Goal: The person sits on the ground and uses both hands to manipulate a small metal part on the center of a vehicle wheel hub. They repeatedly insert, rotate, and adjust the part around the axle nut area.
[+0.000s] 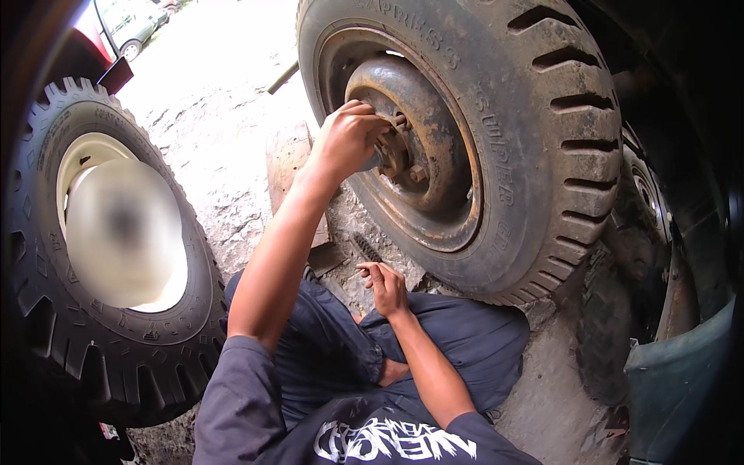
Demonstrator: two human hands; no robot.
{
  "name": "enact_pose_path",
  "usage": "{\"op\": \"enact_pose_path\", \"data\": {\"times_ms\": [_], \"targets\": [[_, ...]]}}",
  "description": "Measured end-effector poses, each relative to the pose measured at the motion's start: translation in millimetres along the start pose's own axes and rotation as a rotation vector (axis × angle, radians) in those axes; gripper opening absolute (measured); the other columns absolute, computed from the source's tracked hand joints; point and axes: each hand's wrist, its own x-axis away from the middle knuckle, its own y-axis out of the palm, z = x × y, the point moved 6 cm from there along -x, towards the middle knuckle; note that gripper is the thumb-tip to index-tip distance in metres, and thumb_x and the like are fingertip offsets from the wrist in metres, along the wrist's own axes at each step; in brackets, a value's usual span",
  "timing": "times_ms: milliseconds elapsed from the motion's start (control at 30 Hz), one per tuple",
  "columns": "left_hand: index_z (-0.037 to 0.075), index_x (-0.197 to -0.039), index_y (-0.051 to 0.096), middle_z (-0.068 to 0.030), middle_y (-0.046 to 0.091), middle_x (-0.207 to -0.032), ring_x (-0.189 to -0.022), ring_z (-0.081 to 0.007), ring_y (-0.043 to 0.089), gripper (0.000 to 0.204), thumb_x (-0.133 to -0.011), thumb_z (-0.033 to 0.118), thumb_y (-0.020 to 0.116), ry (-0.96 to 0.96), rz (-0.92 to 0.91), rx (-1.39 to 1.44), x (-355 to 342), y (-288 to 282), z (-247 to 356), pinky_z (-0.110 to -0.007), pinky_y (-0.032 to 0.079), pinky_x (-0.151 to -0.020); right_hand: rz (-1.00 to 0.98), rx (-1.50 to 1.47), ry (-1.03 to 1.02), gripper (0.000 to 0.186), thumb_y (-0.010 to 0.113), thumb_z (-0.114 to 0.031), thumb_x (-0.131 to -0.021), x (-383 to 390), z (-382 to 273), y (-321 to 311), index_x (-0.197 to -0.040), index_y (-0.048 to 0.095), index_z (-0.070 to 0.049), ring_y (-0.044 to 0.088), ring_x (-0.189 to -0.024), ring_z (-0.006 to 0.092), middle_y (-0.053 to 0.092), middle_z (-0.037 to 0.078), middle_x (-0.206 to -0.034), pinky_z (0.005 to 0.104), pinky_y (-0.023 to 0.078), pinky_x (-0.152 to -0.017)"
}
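A worn tire [566,186] stands upright before me on a rusty steel rim [434,108] with a central hub [395,155] and studs. My left hand [349,139] is raised to the hub, its fingers closed at a stud; what they grip is hidden. My right hand [386,287] is low over my folded legs, fingers curled together around something too small to make out. Just beyond it a dark, ridged object [364,246], perhaps a brush, lies on the ground.
A second tire [178,364] with a cream rim stands at my left. Rough pale ground [232,155] holds a board [283,159] under the worn tire. Dark vehicle parts [666,325] crowd the right. A parked car [132,31] is in the background.
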Motion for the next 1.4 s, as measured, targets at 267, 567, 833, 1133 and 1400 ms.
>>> {"op": "enact_pose_path", "data": {"times_ms": [267, 567, 833, 1133, 1400], "targets": [[0.006, -0.094, 0.085, -0.0117, 0.079, -0.093, -0.093, -0.0307, 0.074, 0.015, -0.087, -0.001, 0.073, 0.022, -0.092, -0.064, -8, -1, -5, -0.043, 0.062, -0.091, 0.006, 0.013, -0.032, 0.056, 0.039, -0.045, -0.119, -1, 2, -2, -0.12, 0.079, -0.006, 0.073, -0.074, 0.0191, 0.076, 0.012, -0.096, 0.0346, 0.055, -0.071], [0.006, -0.094, 0.085, -0.0115, 0.076, -0.09, -0.094, -0.0307, 0.072, 0.014, -0.087, 0.001, 0.075, 0.029, -0.058, -0.082, 0, -5, 0, -0.042, 0.061, -0.09, 0.054, -0.028, -0.035, 0.053, 0.04, -0.042, -0.119, 3, 3, -1, -0.118, 0.078, -0.006, 0.072, -0.072, 0.0209, 0.075, 0.012, -0.095, 0.0355, 0.057, -0.071], [0.007, -0.094, 0.085, -0.0104, 0.075, -0.087, -0.09, -0.0295, 0.073, 0.015, -0.086, 0.001, 0.074, 0.134, -0.047, -0.074, -8, 0, 12, -0.042, 0.062, -0.086, 0.079, -0.022, -0.002, 0.052, 0.04, -0.042, -0.119, -5, 4, -9, -0.121, 0.078, -0.006, 0.072, -0.073, 0.0202, 0.076, 0.011, -0.097, 0.0354, 0.057, -0.071], [0.006, -0.099, 0.085, -0.0124, 0.073, -0.086, -0.085, -0.0325, 0.073, 0.021, -0.083, -0.001, 0.073, 0.06, 0.058, 0.007, 2, -5, 1, -0.044, 0.062, -0.082, 0.083, -0.041, -0.004, 0.051, 0.042, -0.042, -0.119, 2, 5, -9, -0.121, 0.078, -0.005, 0.072, -0.074, 0.0193, 0.077, 0.012, -0.096, 0.0344, 0.057, -0.072], [0.005, -0.098, 0.084, -0.0126, 0.074, -0.087, -0.085, -0.0305, 0.073, 0.018, -0.086, -0.002, 0.072, -0.015, -0.03, -0.004, -1, -4, 18, -0.043, 0.062, -0.084, 0.087, -0.053, -0.043, 0.048, 0.044, -0.04, -0.118, -12, -2, -11, -0.121, 0.078, -0.006, 0.074, -0.075, 0.0208, 0.076, 0.012, -0.096, 0.0348, 0.058, -0.071]]}}
